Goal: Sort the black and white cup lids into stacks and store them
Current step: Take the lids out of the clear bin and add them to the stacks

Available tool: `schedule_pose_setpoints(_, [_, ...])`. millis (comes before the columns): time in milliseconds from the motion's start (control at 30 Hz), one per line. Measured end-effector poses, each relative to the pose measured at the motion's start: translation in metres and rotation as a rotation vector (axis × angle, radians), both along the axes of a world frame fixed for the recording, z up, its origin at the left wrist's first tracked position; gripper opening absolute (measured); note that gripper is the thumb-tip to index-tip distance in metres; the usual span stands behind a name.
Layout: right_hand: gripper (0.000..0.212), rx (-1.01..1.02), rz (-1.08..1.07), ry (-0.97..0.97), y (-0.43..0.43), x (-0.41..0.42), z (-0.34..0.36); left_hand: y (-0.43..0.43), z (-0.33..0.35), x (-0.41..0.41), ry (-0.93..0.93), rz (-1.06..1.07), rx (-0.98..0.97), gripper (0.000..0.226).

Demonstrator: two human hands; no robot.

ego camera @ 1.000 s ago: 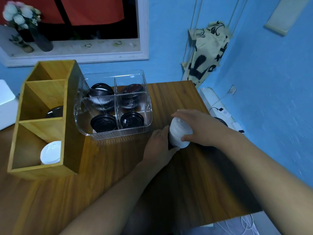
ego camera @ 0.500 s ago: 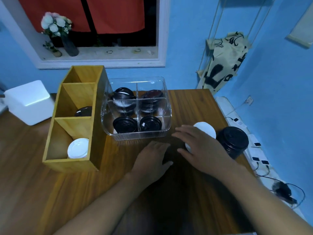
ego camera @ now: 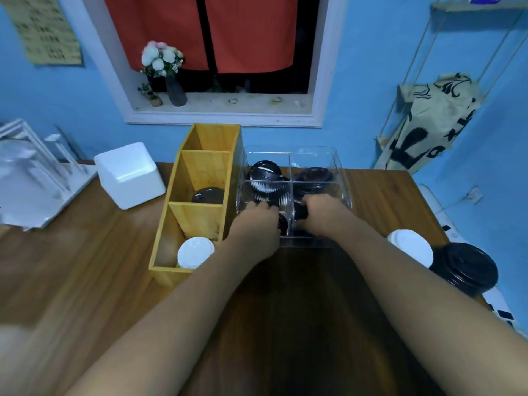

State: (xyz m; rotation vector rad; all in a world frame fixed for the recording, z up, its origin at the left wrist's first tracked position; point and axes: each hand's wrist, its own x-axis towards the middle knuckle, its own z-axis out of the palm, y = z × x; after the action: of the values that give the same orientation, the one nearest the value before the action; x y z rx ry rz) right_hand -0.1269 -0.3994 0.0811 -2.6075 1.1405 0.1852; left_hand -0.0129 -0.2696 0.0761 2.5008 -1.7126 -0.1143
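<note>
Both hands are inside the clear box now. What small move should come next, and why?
Probably lift the black plastic lids out of the clear plastic divided box: the left hand and right hand reach into its near compartments, and a black lid stack waits on the wooden table.

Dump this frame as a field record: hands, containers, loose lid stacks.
left hand: in the near-left compartment of the clear bin, fingers curled over black lids; grip unclear
right hand: in the near-right compartment, fingers curled over black lids; grip unclear
bin far compartments: black lid piles in both
wooden organizer: white lids in the near compartment, a black lid in the middle
table, right side: white lid stack beside black lid stack
</note>
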Motion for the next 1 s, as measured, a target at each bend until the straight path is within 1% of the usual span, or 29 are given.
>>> schedule_pose_setpoints(133, [0.050,0.027,-0.047,0.142,-0.009,0.015,-0.011,-0.020,-0.003,0.013,-0.013,-0.005,0.125,0.042])
schedule_pose_setpoints(200, [0.053,0.014,-0.051,0.146,-0.008,0.015,-0.013,-0.030,-0.003,0.017,-0.011,-0.014,0.187,0.041])
schedule_pose_setpoints(300, [0.053,-0.060,-0.056,0.089,-0.005,0.012,-0.010,-0.039,0.000,0.020,-0.011,-0.037,0.247,0.037])
schedule_pose_setpoints(367, [0.056,-0.118,-0.041,0.037,0.004,0.006,-0.001,-0.036,0.003,0.020,-0.010,-0.042,0.209,0.040])
schedule_pose_setpoints(500, [0.079,-0.287,0.046,-0.093,0.033,-0.015,0.020,-0.004,-0.003,0.010,-0.003,-0.079,-0.020,0.048])
schedule_pose_setpoints(533, [0.080,-0.313,0.053,-0.121,0.040,-0.021,0.021,0.005,-0.007,0.008,0.000,-0.103,-0.060,0.048])
schedule_pose_setpoints(633, [0.065,-0.276,0.045,-0.115,0.052,-0.033,0.007,0.022,-0.017,0.003,0.042,-0.138,-0.096,0.051])
schedule_pose_setpoints(700, [0.062,-0.198,0.005,-0.110,0.052,-0.034,-0.002,0.026,-0.021,-0.001,0.055,-0.132,-0.098,0.052])
schedule_pose_setpoints(767, [0.061,-0.141,-0.006,-0.154,0.050,-0.031,-0.005,0.031,-0.024,-0.004,0.058,-0.129,-0.109,0.053])
schedule_pose_setpoints(833, [0.049,-0.125,0.002,-0.226,0.046,-0.027,-0.005,0.039,-0.025,-0.007,0.064,-0.136,-0.097,0.056])
schedule_pose_setpoints(900, [0.033,-0.186,-0.004,-0.229,0.042,-0.027,-0.002,0.051,-0.025,-0.011,0.057,-0.149,-0.092,0.060])
schedule_pose_setpoints(1000, [0.019,-0.357,0.037,-0.117,0.039,-0.031,0.007,0.075,-0.025,-0.016,0.066,-0.167,-0.109,0.062])
